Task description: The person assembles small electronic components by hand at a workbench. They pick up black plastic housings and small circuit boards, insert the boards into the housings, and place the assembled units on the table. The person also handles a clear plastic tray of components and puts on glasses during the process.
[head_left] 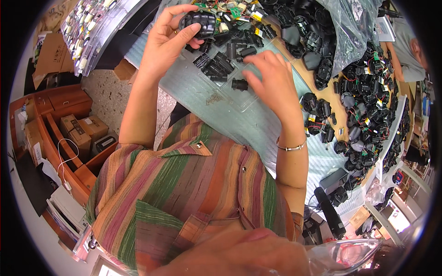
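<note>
My left hand [165, 43] grips a black plastic housing [200, 25], rounded and ribbed, with thumb in front and fingers around its far side. Lower and to the right, my right hand [275, 80] hovers by a group of small black plastic parts [216, 66], thumb and forefinger apart and nothing seen between them. Closest to its fingertips lie a short black cylinder-like piece [247, 52] and another small black part [240, 84]. These pieces rest on a clear plastic tray [243, 106] on the pale table covering.
A pile of small batteries and green circuit boards [235, 11] lies beyond my hands. Black housings with wires [361, 115] heap along the right side, near a clear plastic bag [352, 34]. Another person's arm [395, 62] shows at far right. Wooden drawers [66, 103] stand left.
</note>
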### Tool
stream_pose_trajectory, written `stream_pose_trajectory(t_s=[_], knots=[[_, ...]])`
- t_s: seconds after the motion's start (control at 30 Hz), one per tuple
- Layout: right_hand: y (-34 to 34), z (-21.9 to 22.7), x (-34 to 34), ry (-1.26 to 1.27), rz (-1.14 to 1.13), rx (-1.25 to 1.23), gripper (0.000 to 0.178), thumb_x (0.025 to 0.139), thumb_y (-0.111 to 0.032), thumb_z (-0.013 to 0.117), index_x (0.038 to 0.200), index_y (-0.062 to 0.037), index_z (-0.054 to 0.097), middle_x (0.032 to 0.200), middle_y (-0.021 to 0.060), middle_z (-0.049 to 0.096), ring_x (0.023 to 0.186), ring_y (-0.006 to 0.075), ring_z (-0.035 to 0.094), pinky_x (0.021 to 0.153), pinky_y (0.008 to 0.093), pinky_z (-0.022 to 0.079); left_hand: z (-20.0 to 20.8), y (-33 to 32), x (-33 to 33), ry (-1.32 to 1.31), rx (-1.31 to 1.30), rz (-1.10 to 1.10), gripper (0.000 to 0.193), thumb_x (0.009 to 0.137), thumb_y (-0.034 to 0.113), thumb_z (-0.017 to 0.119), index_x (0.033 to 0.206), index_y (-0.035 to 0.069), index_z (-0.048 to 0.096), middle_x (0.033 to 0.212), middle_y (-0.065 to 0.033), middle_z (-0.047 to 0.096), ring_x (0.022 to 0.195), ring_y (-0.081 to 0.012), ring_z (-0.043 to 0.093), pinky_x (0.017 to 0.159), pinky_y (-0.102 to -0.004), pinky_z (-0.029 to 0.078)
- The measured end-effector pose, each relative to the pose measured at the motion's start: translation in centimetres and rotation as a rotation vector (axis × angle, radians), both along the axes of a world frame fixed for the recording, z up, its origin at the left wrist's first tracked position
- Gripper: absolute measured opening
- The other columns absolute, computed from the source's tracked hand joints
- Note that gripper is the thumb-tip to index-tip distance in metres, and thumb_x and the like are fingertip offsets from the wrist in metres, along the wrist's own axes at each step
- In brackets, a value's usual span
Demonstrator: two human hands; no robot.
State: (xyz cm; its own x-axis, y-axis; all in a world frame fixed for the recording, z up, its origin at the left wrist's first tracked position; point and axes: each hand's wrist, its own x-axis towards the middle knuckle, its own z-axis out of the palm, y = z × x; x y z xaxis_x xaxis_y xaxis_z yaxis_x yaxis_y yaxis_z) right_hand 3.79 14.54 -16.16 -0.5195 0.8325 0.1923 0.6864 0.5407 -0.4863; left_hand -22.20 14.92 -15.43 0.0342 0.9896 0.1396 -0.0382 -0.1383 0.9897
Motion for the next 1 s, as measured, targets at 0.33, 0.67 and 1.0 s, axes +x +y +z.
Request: stream_pose_trajectory(t_s=[0.33,0.67,1.0], knots=[[7.0,-2.8,-8.2,0.17,-0.098,0.162,0.021,0.081,-0.021,0.071,0.1,-0.0112,0.07,0.098,0.0071,0.062,0.097,0.0289,0.059,0.084,0.0416,0.048,-0.7,-0.2,-0.3,-0.199,0.029,0.137,0.035,0.093,0.0,0.059,0.127,0.003,0.055,0.106,-0.002,0.064,0.093,-0.0065,0.06,0.076,-0.0204,0.047],[7.7,0.4,-4.2,0.878,0.024,-0.412,0.017,0.087,-0.016,0.071,0.099,-0.0044,0.069,0.092,0.005,0.068,0.085,0.0118,0.062,0.074,0.0246,0.049,-1.1,-0.7,-0.1,-0.11,0.017,-0.003,0.026,0.092,0.0,0.061,0.118,0.001,0.06,0.112,-0.0055,0.065,0.101,-0.0096,0.06,0.089,-0.0232,0.047],[9.0,-2.1,-8.6,0.364,-0.178,0.34,0.021,0.086,-0.013,0.063,0.107,-0.0156,0.065,0.112,0.0051,0.063,0.104,0.0304,0.053,0.088,0.0426,0.042,0.1,0.3,-0.9,0.383,0.059,0.188,0.026,0.091,0.001,0.063,0.117,0.002,0.061,0.101,-0.0003,0.065,0.093,-0.0062,0.058,0.084,-0.0221,0.047]])
